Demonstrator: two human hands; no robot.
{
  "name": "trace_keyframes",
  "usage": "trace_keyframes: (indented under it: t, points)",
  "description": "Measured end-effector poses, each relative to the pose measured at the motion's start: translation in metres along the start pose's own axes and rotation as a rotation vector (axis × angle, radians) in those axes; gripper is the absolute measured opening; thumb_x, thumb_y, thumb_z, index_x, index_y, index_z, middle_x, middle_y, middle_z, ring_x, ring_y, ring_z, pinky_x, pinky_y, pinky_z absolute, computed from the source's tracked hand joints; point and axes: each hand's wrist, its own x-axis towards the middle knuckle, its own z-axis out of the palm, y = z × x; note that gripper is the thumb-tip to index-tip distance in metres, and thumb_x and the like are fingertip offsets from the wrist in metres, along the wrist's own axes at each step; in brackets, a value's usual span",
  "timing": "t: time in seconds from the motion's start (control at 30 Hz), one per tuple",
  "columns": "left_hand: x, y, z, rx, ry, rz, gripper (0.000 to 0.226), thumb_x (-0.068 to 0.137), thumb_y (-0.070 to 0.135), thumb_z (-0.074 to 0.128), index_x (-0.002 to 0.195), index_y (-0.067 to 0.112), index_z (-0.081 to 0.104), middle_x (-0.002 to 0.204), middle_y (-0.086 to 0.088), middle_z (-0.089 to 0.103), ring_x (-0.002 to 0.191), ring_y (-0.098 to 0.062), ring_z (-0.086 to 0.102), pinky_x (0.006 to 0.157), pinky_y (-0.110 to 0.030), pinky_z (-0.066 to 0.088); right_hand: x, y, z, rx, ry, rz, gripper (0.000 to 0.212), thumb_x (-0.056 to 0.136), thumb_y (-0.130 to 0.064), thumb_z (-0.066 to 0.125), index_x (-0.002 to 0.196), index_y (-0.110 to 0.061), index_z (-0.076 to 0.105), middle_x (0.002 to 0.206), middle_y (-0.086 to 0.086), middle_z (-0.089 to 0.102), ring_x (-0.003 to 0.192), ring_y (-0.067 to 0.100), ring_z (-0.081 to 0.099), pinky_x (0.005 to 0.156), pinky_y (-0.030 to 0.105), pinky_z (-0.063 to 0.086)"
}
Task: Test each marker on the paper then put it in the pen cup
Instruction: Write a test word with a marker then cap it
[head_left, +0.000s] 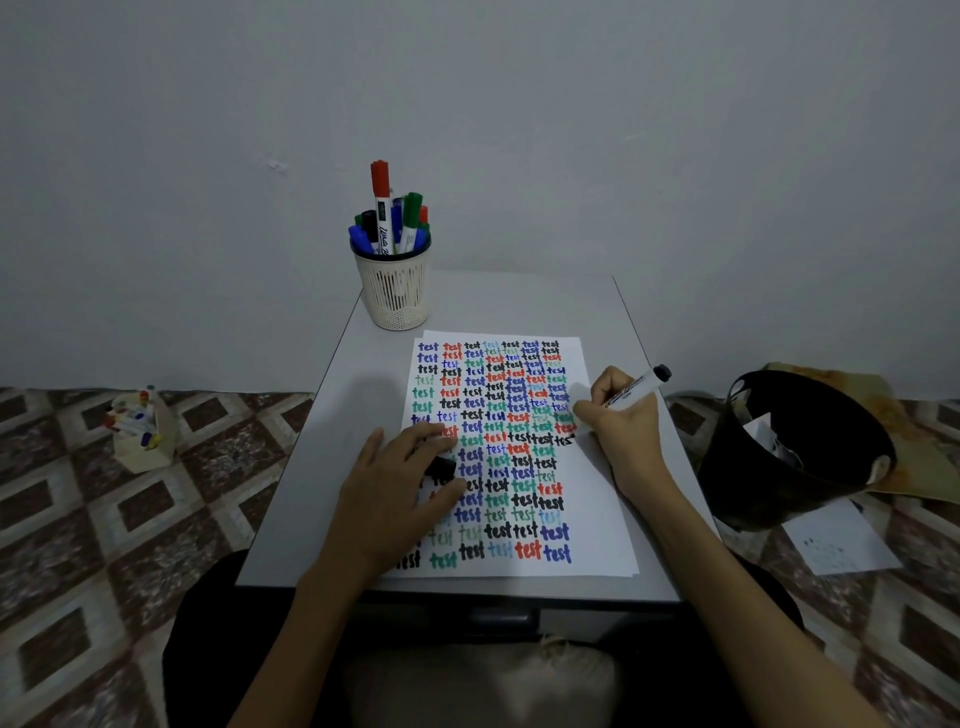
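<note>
The right hand (621, 415) has its grip closed around a black marker (636, 387), fingers curled on the lower barrel. The tip is down on the paper (597, 509), at the end of a row of black "test" words right of the frame's centre. The last word looks unfinished, so the test stroke is probably not quite done. The marker's long axis slants from the tip at lower left to its dark butt end at upper right, pointing away from the sheet. The left hand (395, 478) lies on the left part of the paper, fingers spread to hold it down. A black cap (441, 467) seems to be pinched between its thumb and forefinger. The cap therefore lies to the left of the bare tip, with several columns of writing between them. The pen cup (393, 296) stands at the far left corner of the surface (322, 441), in the upper centre of the frame, up and left of both hands. It is nearer the left hand, but the marker is in the right, so capping it should mean bringing the two hands together first.
</note>
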Motion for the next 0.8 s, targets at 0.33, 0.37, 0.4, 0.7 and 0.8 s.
trace_keyframes:
  t: [0.33,0.37,0.4,0.7,0.8]
  points:
    - [-0.0003,0.0007,-0.0004,-0.01,0.0,-0.004,0.062,0.084,0.065,0.031,0.131,0.029,0.052,0.138,0.015,0.045,0.128,-0.003,0.04,0.118,-0.041,0.014,-0.001,-0.0017,0.0015,-0.005,-0.014,-0.006,0.021,0.063,-0.001,0.053,0.058,-0.014,0.037,0.056,0.0,0.039,0.051,0.005,0.037,0.049,0.017,0.034]
    - [-0.0002,0.0008,-0.0004,-0.01,0.002,-0.004,0.062,0.084,0.065,0.032,0.13,0.029,0.052,0.138,0.015,0.045,0.128,-0.003,0.04,0.118,-0.042,0.014,-0.0009,-0.0007,0.0019,-0.021,-0.021,-0.006,0.022,0.063,-0.001,0.054,0.057,-0.014,0.037,0.055,-0.001,0.039,0.051,0.006,0.037,0.049,0.018,0.034]
    - [-0.0003,0.0008,-0.0006,-0.01,0.004,-0.003,0.062,0.084,0.065,0.032,0.13,0.029,0.052,0.138,0.015,0.045,0.128,-0.003,0.04,0.118,-0.042,0.014,-0.0007,0.0,0.0022,-0.025,-0.03,-0.001,0.023,0.064,0.0,0.054,0.057,-0.014,0.037,0.054,-0.003,0.04,0.051,0.006,0.038,0.048,0.018,0.034]
    - [-0.0006,0.001,0.0003,-0.007,0.016,0.006,0.062,0.084,0.064,0.033,0.131,0.027,0.052,0.138,0.014,0.045,0.128,-0.004,0.04,0.118,-0.041,0.013,-0.0011,-0.0005,-0.0036,0.113,0.034,0.034,0.034,0.073,0.009,0.061,0.061,-0.013,0.039,0.057,0.007,0.041,0.048,0.009,0.041,0.047,0.019,0.037]
    - [-0.0008,0.0026,-0.0008,-0.014,0.058,0.03,0.061,0.083,0.059,0.039,0.132,0.025,0.051,0.137,0.01,0.046,0.128,-0.007,0.04,0.118,-0.042,0.014,-0.0019,-0.0052,-0.0062,0.327,0.106,0.072,0.038,0.079,0.0,0.073,0.065,-0.017,0.042,0.059,0.007,0.048,0.043,0.008,0.042,0.042,0.018,0.037]
